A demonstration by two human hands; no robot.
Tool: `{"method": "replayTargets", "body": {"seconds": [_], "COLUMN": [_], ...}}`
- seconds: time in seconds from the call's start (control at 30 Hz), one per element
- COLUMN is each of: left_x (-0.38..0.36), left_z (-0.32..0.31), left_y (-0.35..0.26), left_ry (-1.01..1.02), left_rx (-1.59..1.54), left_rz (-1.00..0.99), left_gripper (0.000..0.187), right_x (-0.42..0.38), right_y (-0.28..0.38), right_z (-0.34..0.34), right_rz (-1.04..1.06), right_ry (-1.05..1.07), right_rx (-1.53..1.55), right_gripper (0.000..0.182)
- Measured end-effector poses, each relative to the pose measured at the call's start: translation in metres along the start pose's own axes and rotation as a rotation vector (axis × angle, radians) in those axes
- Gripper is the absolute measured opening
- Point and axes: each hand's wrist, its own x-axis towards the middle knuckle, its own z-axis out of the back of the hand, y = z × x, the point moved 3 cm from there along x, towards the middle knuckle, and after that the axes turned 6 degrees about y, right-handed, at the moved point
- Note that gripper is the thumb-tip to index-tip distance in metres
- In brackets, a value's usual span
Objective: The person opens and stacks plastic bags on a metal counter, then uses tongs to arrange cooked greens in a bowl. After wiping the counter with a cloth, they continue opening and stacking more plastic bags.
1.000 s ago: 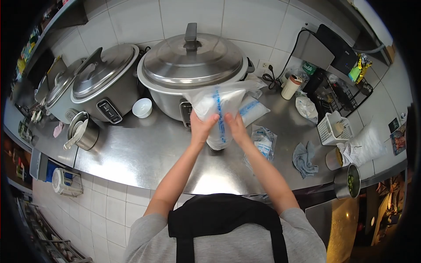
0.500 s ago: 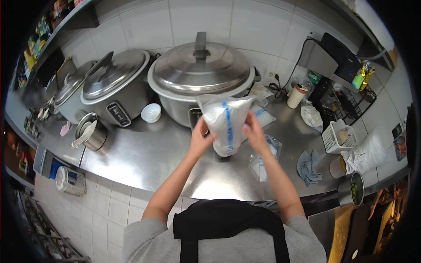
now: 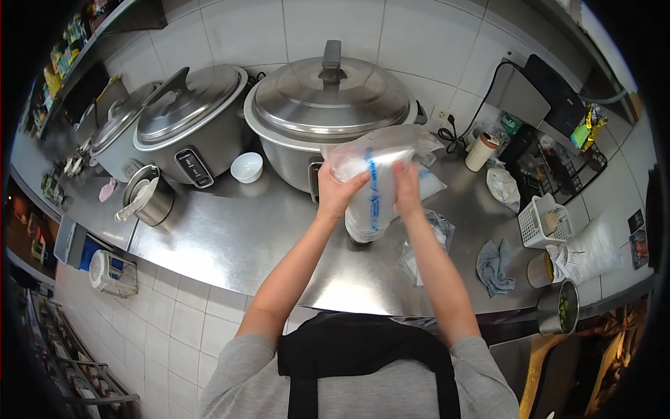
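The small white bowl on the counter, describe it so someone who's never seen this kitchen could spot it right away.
Start at the largest rice cooker, against the tiled wall. On the steel counter just left of its base, in front of the gap to the next cooker, sits the small white bowl. It is the only open, plain white dish among the metal pots.

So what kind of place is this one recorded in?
Most likely a commercial kitchen or food stall. Large lidded rice cookers line a stainless steel counter against a white tiled wall, and both hands hold a clear plastic bag of white contents.
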Motion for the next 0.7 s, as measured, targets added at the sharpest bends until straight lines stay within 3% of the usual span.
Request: {"method": "replayTargets", "body": {"seconds": [0.07, 0.13, 0.23, 0.47, 0.53, 0.7], "left_x": [-0.006, -0.014, -0.035, -0.092, -0.097, -0.115], "left_z": [-0.003, -0.004, -0.006, 0.01, 0.017, 0.021], "left_y": [0.008, 0.017, 0.045, 0.114, 0.118, 0.109], "left_ry": [-0.014, -0.072, -0.084, 0.02, 0.125, 0.216], "left_rx": [0.005, -0.05, -0.053, 0.219, 0.4, 0.43], "left_rz": [0.056, 0.138, 0.106, 0.19, 0.147, 0.13], "left_gripper": [0.045, 0.047, 0.051, 0.057, 0.061, 0.058], "right_x": [-0.013, -0.025, -0.04, -0.066, -0.073, -0.11], "right_y": [-0.02, -0.025, -0.038, -0.059, -0.064, -0.08], "right_z": [0.002, 0.0, 0.007, 0.014, 0.015, 0.019], "right_rz": [-0.011, 0.105, 0.078, 0.056, 0.076, -0.044], "right_ry": [-0.051, -0.129, -0.082, -0.08, -0.088, -0.191], "right_rx": [-0.098, -0.369, -0.466, -0.529, -0.587, -0.614], "right_gripper": [0.051, 0.06, 0.067, 0.07, 0.071, 0.062]}}
